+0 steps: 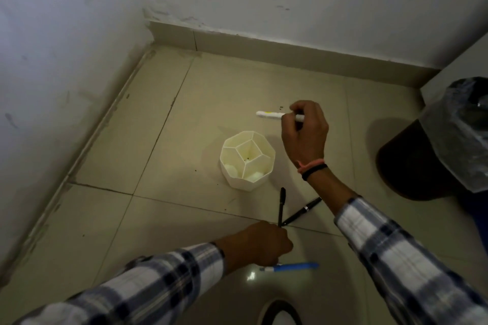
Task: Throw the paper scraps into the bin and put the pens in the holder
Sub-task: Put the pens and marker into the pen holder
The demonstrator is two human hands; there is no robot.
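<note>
No paper scraps show on the tiled floor (184, 103), so that half looks finished, judging by the bag-lined bin (446, 145) at right; the white honeycomb pen holder (247, 159) has no pen standing in it yet. Right hand (303, 132) is closed on a white marker (272, 114) held level just beyond the holder; left hand (260, 243) is clenched on two black pens (282, 206) fanned upward, a blue pen (293, 267) lying just beside it. Bin interior is cut off, pale bits in the holder's cells are unreadable, and left fingertips are hidden.
</note>
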